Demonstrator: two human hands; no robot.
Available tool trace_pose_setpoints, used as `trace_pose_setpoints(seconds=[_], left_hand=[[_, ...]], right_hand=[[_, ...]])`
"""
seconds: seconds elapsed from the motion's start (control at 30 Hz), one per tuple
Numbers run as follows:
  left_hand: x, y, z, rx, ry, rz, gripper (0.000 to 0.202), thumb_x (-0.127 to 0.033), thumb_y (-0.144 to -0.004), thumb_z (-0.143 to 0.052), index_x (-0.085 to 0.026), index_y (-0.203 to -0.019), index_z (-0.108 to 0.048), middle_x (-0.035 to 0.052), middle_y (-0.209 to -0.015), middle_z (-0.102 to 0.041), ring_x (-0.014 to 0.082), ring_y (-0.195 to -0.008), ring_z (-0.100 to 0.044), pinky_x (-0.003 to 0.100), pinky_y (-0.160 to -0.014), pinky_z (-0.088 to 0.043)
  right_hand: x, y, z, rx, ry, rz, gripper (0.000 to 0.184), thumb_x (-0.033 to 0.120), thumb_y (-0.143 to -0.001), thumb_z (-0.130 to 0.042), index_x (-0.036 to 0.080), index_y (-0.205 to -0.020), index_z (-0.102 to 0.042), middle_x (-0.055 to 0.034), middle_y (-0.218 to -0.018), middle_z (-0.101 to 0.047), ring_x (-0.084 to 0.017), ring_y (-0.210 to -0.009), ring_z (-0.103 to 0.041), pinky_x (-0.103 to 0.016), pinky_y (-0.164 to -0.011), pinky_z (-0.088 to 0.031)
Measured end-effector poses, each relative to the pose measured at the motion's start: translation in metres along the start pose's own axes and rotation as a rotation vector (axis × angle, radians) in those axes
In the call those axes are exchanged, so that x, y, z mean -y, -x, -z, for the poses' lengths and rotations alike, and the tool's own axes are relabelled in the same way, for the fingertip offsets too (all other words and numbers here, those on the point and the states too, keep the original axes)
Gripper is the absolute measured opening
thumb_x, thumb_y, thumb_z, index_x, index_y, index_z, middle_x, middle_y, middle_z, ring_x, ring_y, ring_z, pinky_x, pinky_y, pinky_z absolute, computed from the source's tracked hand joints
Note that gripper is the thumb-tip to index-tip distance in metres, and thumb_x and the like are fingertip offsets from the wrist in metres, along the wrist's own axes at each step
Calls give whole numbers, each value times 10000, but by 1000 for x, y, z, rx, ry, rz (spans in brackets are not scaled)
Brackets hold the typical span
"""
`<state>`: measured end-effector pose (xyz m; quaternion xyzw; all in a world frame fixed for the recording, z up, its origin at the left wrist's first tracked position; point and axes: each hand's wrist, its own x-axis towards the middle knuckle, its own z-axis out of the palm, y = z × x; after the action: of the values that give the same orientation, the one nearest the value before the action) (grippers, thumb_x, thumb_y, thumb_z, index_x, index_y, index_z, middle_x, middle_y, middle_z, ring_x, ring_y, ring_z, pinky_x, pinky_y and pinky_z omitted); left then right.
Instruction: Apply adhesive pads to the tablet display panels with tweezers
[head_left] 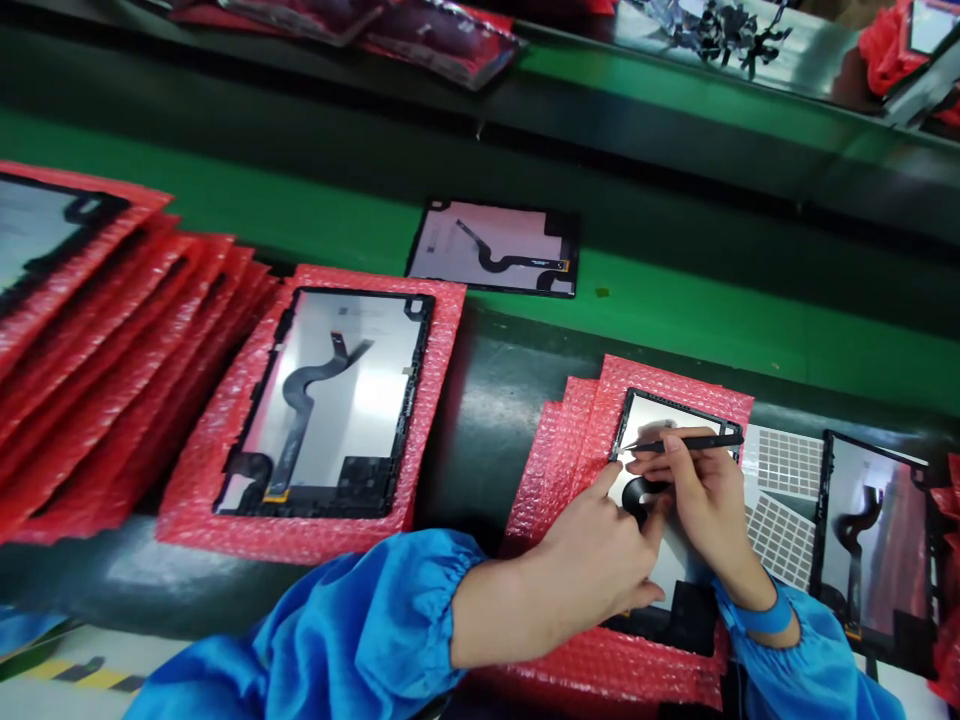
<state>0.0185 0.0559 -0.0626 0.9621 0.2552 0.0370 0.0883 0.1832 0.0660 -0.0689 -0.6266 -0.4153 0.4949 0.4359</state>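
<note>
My right hand (701,495) grips black tweezers (709,441), their fine tips pointing left at the left edge of a display panel (679,555). My left hand (581,555) lies over that panel with fingers spread, the index fingertip at the frame edge close to the tweezer tips. Under both hands the panel shows a silver back, a black frame and a dark flex cable (637,492), partly covered by my fingers. It rests on stacked red bubble-wrap sleeves (559,450). Anything tiny at the tweezer tips is too small to make out.
To the left, another panel (352,400) lies on red bubble wrap beside a pile of red sleeves (112,380). A panel (499,245) lies farther back on the green mat. Sheets of small grey squares (787,462) and another panel (877,560) are at right. A shelf (675,85) runs behind.
</note>
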Motion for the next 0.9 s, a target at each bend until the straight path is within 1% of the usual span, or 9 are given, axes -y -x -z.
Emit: trace_pose_setpoints(seconds=[0.23,0.33,0.47,0.57,0.63,0.7,0.77,0.83,0.9], left_hand=[[8,-3,4,10,47,5,912,-866,-756,-701,-84,-1224,-726,39,-580,-729,255,-464,-649,538,-1226,-301],[12,-3,2,-7,90,-4,895,-883,-758,-679,-87,-1163,-742,50,-588,-727,265,-497,-664,538,-1210,-319],[16,-4,5,8,127,-9,955,-887,-761,-669,-59,-1233,-721,72,-632,-743,296,-603,-718,543,-1194,-357],[20,-2,17,15,191,-5,672,-730,-906,-650,-117,-1169,-730,86,-738,-775,283,-715,-761,502,-1131,-448],[24,2,27,10,248,174,410,-536,-1040,-538,-170,-1047,-722,89,-813,-784,267,-778,-773,436,-940,-553],[31,6,33,48,256,486,385,-451,-1083,-435,-170,-1028,-692,116,-838,-777,282,-761,-766,397,-728,-557],[39,10,34,98,293,722,388,-449,-1072,-427,-136,-1089,-657,161,-860,-764,318,-747,-752,408,-671,-533],[47,12,31,100,392,776,321,-390,-1047,-453,-122,-1095,-624,190,-915,-748,338,-799,-745,439,-720,-529],[53,11,28,43,496,745,207,-282,-1021,-442,-146,-1032,-597,172,-937,-725,319,-832,-730,449,-777,-521]], right_hand=[[-3,1,2,8,26,-16,342,556,-1013,-670,220,-1076,-686,-96,-909,-830,-244,-787,-825,-361,-688,-700],[-7,0,1,20,19,-5,338,544,-1018,-672,217,-1101,-683,-92,-945,-833,-238,-807,-827,-360,-724,-698],[-7,-2,-1,-18,-33,-1,363,554,-1000,-691,201,-1082,-675,-100,-959,-838,-235,-765,-829,-346,-670,-697],[-2,3,4,-99,-118,38,356,552,-983,-713,203,-1034,-669,-79,-861,-832,-241,-704,-825,-345,-617,-694],[0,10,12,-152,-150,75,337,538,-975,-730,210,-1016,-668,-65,-820,-828,-238,-663,-818,-339,-596,-690],[-2,16,22,-187,-159,97,337,535,-966,-745,210,-1013,-667,-65,-802,-825,-238,-631,-810,-337,-576,-683],[-11,20,30,-211,-165,99,363,550,-952,-755,202,-1007,-668,-72,-785,-821,-239,-617,-804,-333,-564,-672],[-22,20,34,-236,-177,104,389,567,-940,-762,194,-1002,-673,-76,-780,-817,-234,-613,-799,-324,-568,-662],[-32,18,33,-256,-198,120,395,568,-939,-761,190,-1013,-675,-75,-794,-817,-228,-624,-800,-319,-585,-658]])
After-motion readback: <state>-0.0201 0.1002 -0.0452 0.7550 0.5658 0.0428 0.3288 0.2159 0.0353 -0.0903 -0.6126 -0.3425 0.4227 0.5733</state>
